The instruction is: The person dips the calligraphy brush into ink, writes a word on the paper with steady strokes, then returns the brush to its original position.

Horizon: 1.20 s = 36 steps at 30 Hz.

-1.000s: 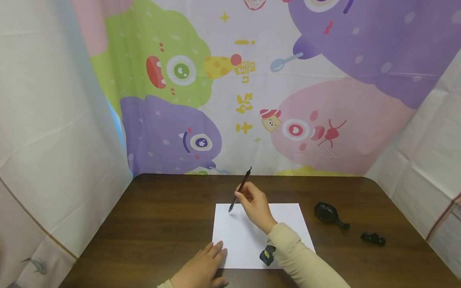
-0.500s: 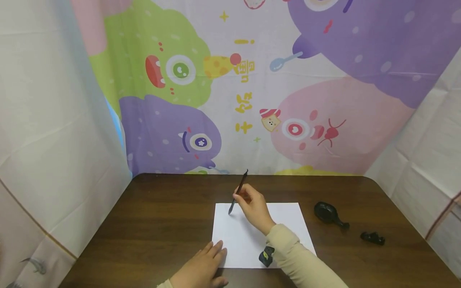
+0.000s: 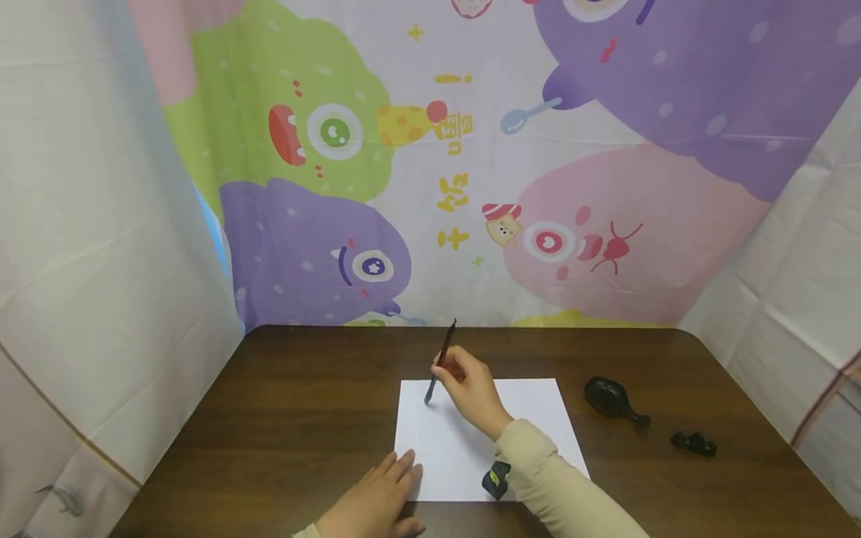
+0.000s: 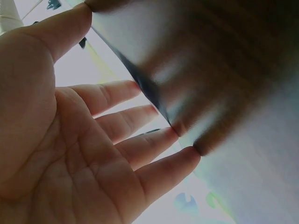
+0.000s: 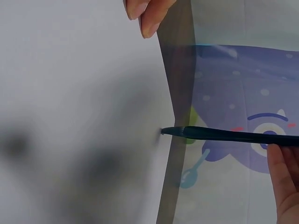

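Over on the far left of the head view you've got a creased off-white fabric panel [image 3: 107,224], and next to it a white cloth printed with purple, green and pink cartoon monsters [image 3: 464,164] fills the upper middle. A dark brown wood-grain table [image 3: 282,433] spans the lower part. Bottom, left of centre, your left hand [image 3: 375,499] lies palm down, fingers extended, gripping nothing; its fingertips rest on the left edge of a plain white sheet of paper [image 3: 451,459], while the thumb is off below it. That sheet sits flat at lower centre. Over its upper left part your right hand [image 3: 474,390] pinches a slim dark brush-like pen [image 5: 230,135], slanted, tip down. The right wrist view puts that tip right by the paper's edge, but I can't tell for sure if it's touching. Just below your beige sleeve [image 3: 568,478] there's a chunky black object with a yellow-green mark [image 3: 495,480]; can't tell if it's on the sheet or on your wrist. Further right on the table: a glossy black rounded thing with a narrow neck [image 3: 608,396], then a smaller lumpy black piece [image 3: 694,443].
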Tool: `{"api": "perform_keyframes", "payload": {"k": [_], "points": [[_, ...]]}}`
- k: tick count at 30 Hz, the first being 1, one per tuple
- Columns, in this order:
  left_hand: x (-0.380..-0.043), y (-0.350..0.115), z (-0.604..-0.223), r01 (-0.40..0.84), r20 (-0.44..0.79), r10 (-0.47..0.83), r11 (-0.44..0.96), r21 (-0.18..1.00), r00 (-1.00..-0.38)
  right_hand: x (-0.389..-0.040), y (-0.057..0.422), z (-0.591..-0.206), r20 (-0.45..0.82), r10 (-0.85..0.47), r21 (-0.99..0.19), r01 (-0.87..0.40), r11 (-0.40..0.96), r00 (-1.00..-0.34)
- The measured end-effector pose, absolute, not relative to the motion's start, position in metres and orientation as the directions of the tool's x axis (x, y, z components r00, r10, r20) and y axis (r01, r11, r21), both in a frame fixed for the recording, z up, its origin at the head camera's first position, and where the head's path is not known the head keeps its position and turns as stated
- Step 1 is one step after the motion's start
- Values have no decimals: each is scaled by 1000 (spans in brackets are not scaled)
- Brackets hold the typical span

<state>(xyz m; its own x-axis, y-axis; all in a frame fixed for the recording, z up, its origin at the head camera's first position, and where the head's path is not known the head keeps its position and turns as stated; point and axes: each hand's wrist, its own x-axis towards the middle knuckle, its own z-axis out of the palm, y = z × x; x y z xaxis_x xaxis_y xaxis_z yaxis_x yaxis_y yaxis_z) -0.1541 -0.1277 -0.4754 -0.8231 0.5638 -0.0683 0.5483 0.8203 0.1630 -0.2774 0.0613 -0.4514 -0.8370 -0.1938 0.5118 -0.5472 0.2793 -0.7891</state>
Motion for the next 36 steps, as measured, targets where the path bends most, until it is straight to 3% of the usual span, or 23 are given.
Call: {"api": "perform_keyframes", "payload": {"k": [36], "points": [[-154,-128,-477,545,-64,563,818,182,-824,-268,60,-446,492,-240,-785,-545,295,-837]]}}
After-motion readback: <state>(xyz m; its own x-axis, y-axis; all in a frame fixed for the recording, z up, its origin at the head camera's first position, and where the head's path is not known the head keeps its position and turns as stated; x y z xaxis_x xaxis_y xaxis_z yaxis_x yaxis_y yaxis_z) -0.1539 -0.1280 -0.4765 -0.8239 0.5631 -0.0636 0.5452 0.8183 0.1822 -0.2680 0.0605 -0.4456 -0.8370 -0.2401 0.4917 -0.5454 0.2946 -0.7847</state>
